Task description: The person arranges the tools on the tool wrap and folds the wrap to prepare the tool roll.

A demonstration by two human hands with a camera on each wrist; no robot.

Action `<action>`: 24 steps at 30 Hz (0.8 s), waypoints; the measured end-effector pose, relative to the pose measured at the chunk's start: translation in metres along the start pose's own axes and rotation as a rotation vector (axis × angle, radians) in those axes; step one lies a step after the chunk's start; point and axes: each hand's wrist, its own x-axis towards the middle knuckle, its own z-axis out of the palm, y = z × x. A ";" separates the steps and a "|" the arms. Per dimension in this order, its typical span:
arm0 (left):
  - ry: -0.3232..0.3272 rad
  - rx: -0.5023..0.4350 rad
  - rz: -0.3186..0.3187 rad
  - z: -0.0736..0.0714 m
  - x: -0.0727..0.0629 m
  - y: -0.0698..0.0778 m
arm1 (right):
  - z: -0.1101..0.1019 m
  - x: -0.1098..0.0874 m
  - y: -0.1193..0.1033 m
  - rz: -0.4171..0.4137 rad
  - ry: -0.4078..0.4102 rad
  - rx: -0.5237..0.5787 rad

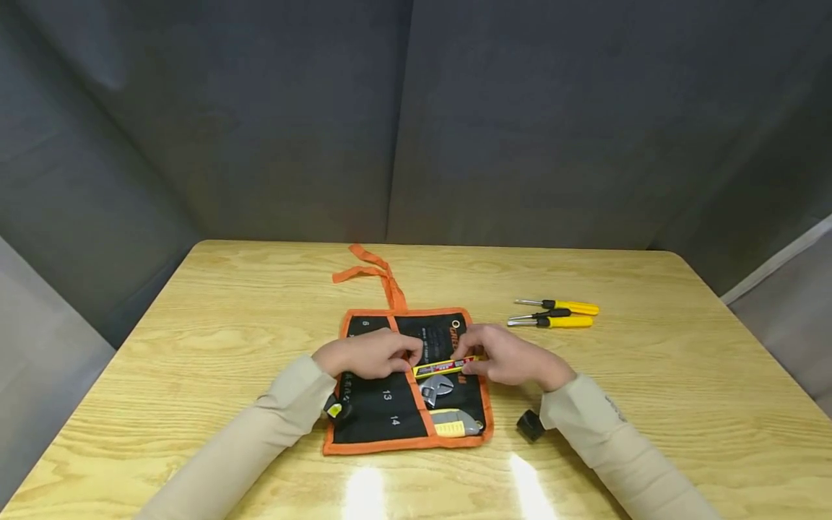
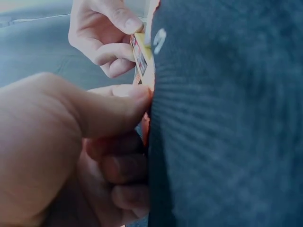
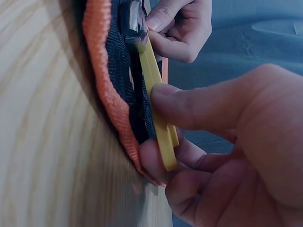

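A black tool roll (image 1: 370,408) with orange trim lies unfolded on the table, with numbers printed on its pockets. My right hand (image 1: 510,355) pinches a slim flat yellow case (image 3: 154,78) with a red label between thumb and fingers. The case's far end meets the orange pocket edge (image 1: 416,396). There my left hand (image 1: 370,354) pinches that edge between thumb and forefinger, its other fingers curled. Below the case, an adjustable wrench (image 1: 437,388) sticks out of a pocket. A yellow and grey utility knife (image 1: 455,424) sits in the pocket nearest me.
Several yellow and black-handled screwdrivers (image 1: 572,322) lie on the table at the right. Orange tie straps (image 1: 383,278) stretch from the roll's far edge. Grey curtains (image 1: 403,123) stand behind the wooden table (image 1: 227,303).
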 end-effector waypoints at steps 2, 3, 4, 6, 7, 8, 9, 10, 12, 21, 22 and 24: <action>-0.005 -0.001 -0.001 0.000 0.001 0.000 | 0.000 0.000 -0.001 0.011 -0.008 0.003; -0.009 -0.001 -0.003 0.000 0.001 -0.001 | 0.000 0.000 -0.001 0.016 -0.011 0.005; -0.013 -0.004 -0.004 0.000 0.002 -0.001 | 0.000 0.000 -0.001 0.018 -0.014 0.005; -0.019 -0.009 -0.010 -0.001 0.002 0.000 | -0.001 0.000 -0.002 0.017 -0.015 0.001; -0.021 -0.011 -0.012 -0.001 0.002 0.000 | -0.001 0.000 -0.002 0.014 -0.015 -0.002; -0.024 -0.012 -0.012 -0.001 0.002 0.000 | -0.001 0.000 -0.002 0.012 -0.014 -0.005; -0.027 -0.014 -0.012 -0.001 0.002 0.000 | 0.000 0.000 -0.002 0.009 -0.013 -0.010; -0.028 -0.016 -0.011 -0.002 0.002 0.001 | -0.001 0.000 -0.002 0.006 -0.012 -0.016; -0.030 -0.019 -0.006 -0.002 0.003 0.001 | -0.001 0.000 -0.003 0.002 -0.009 -0.027; -0.035 -0.015 -0.010 -0.003 0.005 0.002 | -0.002 0.000 -0.004 -0.003 0.003 0.011; -0.038 -0.017 -0.013 -0.003 0.005 0.003 | -0.002 0.000 -0.004 -0.003 0.004 0.018; -0.042 -0.017 -0.015 -0.004 0.005 0.004 | -0.002 0.001 -0.004 -0.004 0.008 0.023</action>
